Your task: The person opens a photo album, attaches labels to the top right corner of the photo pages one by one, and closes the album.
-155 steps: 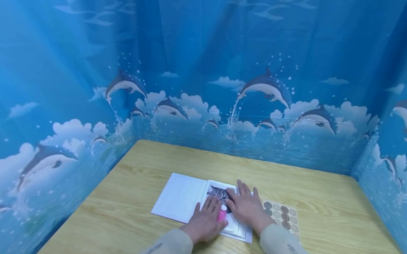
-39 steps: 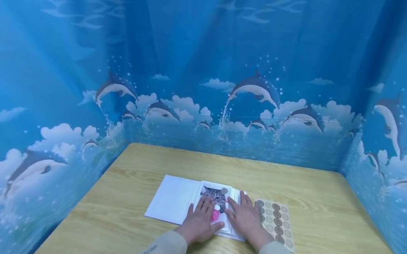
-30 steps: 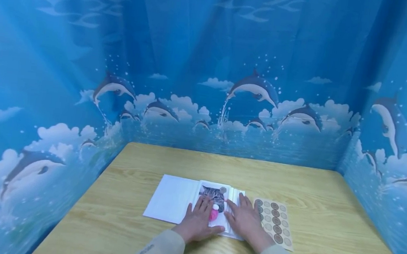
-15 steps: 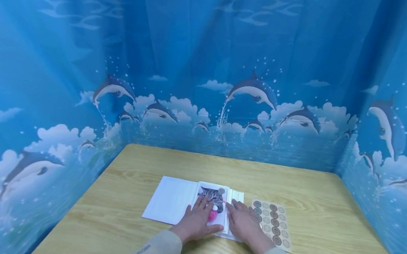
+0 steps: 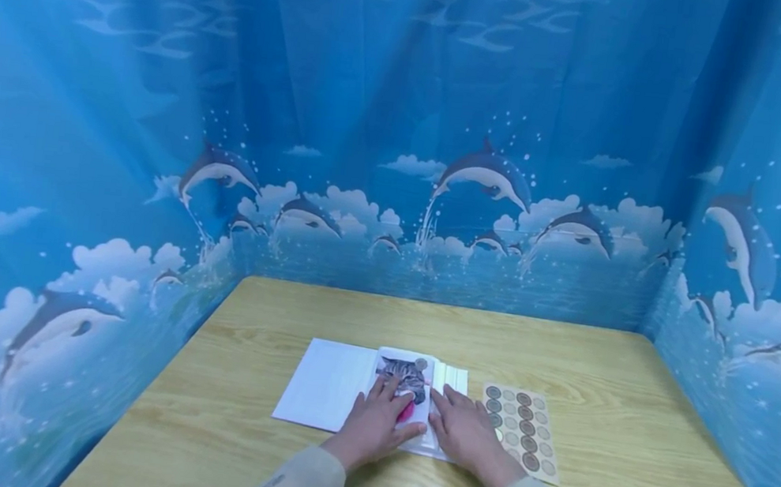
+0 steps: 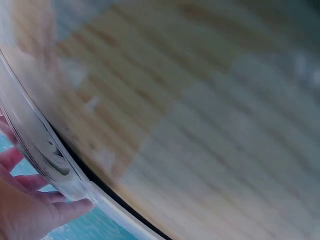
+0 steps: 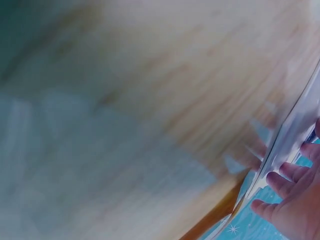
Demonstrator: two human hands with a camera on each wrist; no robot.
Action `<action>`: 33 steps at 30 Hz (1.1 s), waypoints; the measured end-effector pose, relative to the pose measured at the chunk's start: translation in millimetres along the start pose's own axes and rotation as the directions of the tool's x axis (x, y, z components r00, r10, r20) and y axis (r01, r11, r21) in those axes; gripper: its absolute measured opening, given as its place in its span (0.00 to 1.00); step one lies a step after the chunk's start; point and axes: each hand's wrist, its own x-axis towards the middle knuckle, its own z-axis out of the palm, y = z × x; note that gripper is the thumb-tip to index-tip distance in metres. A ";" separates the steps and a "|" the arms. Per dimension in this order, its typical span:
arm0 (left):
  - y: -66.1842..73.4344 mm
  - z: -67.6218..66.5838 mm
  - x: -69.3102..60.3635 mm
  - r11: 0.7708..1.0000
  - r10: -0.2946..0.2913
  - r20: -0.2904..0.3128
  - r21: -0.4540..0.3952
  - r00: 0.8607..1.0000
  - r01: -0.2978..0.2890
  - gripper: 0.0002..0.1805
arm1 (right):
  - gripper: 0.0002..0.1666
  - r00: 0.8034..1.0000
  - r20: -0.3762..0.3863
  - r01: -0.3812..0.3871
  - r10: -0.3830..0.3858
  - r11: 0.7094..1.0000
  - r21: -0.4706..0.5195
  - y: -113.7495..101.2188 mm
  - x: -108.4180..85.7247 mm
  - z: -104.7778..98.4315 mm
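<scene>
In the head view a white booklet (image 5: 322, 383) lies spread on the table, a cat picture (image 5: 408, 374) with a pink shape (image 5: 405, 412) on its right-hand page. The left hand (image 5: 371, 426) rests spread on that page, its fingers over the lower part of the picture. Beside the picture's right edge, the right hand (image 5: 469, 436) touches the booklet with extended fingers. Both wrist views show the booklet's edge at the fingertips, with the left hand (image 6: 30, 205) and the right hand (image 7: 297, 200) holding nothing. The palms hide part of the page.
A sheet of round brown and beige stickers (image 5: 530, 429) lies right of the booklet, partly behind the right hand. The wooden table (image 5: 425, 326) is bordered by a blue curtain (image 5: 375, 115) printed with dolphins and clouds.
Since half a second ago, the picture page has shifted slightly left with the left hand. Over the last second, the right hand has moved down, uncovering the booklet's upper right corner.
</scene>
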 end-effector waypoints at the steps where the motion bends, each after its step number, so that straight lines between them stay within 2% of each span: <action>1: -0.4 -0.2 -0.5 1.000 0.008 -0.007 -0.003 1.000 -0.008 0.37 | 0.30 1.000 0.002 0.000 0.000 1.000 -0.001 -0.2 -0.1 0.1; 4: -1.7 -0.9 -1.1 0.999 0.045 -0.041 0.001 0.998 -0.045 0.35 | 0.30 1.000 0.004 0.001 -0.001 1.000 -0.002 -0.6 -1.0 0.1; 7: -3.0 -1.4 -0.8 0.993 0.112 -0.108 0.043 0.988 -0.108 0.28 | 0.29 1.000 -0.003 0.007 -0.007 1.000 -0.001 -0.5 -1.9 0.8; 10: -4.2 -3.0 -0.5 0.983 0.176 -0.220 0.087 0.959 -0.161 0.21 | 0.29 1.000 -0.011 0.011 -0.011 1.000 0.002 -0.3 -2.5 1.8; 13: -5.3 -5.5 -1.5 0.980 0.200 -0.331 0.083 0.922 -0.183 0.16 | 0.29 1.000 -0.018 0.016 -0.016 1.000 0.006 0.0 -2.8 2.2; 19: -12.8 -11.4 -6.6 0.984 0.166 -0.475 0.020 0.864 -0.178 0.13 | 0.30 1.000 -0.002 0.011 -0.011 1.000 0.005 1.2 -1.9 2.8; 24: -21.3 -16.9 -11.9 0.983 0.126 -0.591 -0.033 0.797 -0.180 0.10 | 0.31 1.000 0.011 0.004 -0.004 1.000 0.014 0.7 -2.1 1.1; 26: -24.4 -18.8 -13.3 0.979 0.107 -0.623 -0.069 0.775 -0.191 0.09 | 0.31 1.000 0.015 0.001 -0.001 1.000 0.021 0.2 -2.3 0.2; 29: -28.8 -20.6 -15.3 0.969 0.074 -0.658 -0.131 0.750 -0.210 0.06 | 0.31 1.000 0.022 -0.008 0.008 1.000 0.026 -0.1 -2.4 -1.0; 33: -35.1 -23.4 -19.3 0.953 0.026 -0.684 -0.204 0.729 -0.225 0.05 | 0.31 1.000 0.027 -0.009 0.008 1.000 0.026 0.1 -2.1 -1.1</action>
